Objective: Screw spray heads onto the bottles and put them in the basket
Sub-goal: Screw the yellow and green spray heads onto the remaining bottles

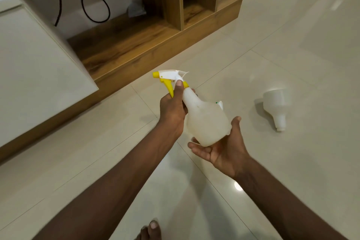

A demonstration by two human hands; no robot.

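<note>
I grip the neck of the translucent white plastic bottle (206,119) with my left hand (172,111), fingers curled round just below the yellow-and-white trigger spray head (171,78), thumb up on its collar, which I judge lets me turn the head tight. My right hand (222,152) lies open, palm up, cradling the bottle's base to steady it over the pale tiled floor (292,45). A second white plastic bottle (276,107) lies headless on its side, right. No basket is in view.
</note>
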